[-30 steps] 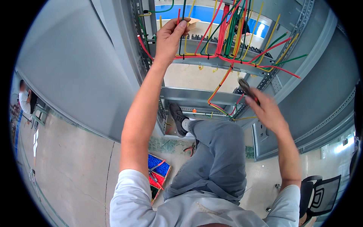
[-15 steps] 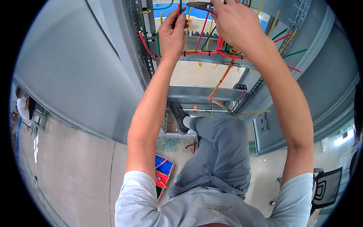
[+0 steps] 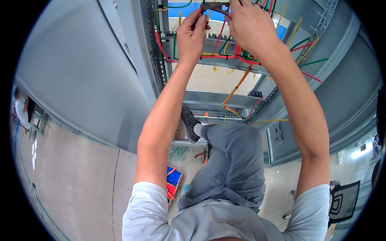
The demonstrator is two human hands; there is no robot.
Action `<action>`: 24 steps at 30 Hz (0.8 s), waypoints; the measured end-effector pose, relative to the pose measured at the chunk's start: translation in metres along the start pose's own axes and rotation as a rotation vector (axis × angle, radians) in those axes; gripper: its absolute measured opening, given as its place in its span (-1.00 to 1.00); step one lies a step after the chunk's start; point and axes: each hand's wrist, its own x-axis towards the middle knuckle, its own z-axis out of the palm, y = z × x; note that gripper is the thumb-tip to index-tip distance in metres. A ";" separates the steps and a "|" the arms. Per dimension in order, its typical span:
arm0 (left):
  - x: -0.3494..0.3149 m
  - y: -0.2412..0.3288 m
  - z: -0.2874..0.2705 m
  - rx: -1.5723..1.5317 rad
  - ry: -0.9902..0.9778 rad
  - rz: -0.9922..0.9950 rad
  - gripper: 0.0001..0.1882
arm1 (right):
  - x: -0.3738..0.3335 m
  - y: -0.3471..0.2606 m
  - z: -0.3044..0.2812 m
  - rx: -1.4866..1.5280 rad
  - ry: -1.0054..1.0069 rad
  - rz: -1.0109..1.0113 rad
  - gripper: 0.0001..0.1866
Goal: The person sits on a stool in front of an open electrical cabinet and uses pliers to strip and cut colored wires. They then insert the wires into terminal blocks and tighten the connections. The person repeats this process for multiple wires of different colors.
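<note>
At the top of the view my left hand (image 3: 191, 40) is closed, thumb against fingers, around a thin red wire (image 3: 200, 11). My right hand (image 3: 254, 30) grips a pair of dark-jawed pliers (image 3: 215, 6). The pliers point left, and their jaws meet the wire just above my left fingertips. Their handles are mostly hidden in my right hand or cut off by the picture's edge. Below my hands a tied bundle of red, yellow and green wires (image 3: 225, 56) runs along a grey crossbar of the open metal cabinet (image 3: 169, 68).
Loose wire ends (image 3: 307, 60) stick out at the right. Cabinet doors (image 3: 88, 76) flank me. On the floor lie a divided box (image 3: 177, 182) of blue and red small parts and another pair of pliers (image 3: 200, 155). A mesh chair (image 3: 345, 201) stands right; a person (image 3: 22, 108) sits far left.
The view has shifted slightly. My left hand has moved a little right, closer to my right hand, and the plier jaws are now at the wire above its fingertips.
</note>
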 end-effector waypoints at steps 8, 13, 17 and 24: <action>0.001 0.001 -0.002 0.015 -0.015 0.009 -0.65 | 0.001 0.004 -0.001 0.109 -0.033 -0.018 -0.58; 0.001 -0.001 0.000 -0.001 -0.016 0.003 -0.65 | 0.001 0.011 0.003 0.149 -0.014 -0.051 -0.56; 0.001 0.001 -0.002 0.007 -0.020 -0.008 -0.66 | -0.002 0.006 -0.005 0.191 -0.004 -0.037 -0.55; 0.001 0.001 -0.002 -0.005 -0.025 -0.019 -0.66 | -0.001 0.007 0.002 0.067 0.001 -0.016 -0.57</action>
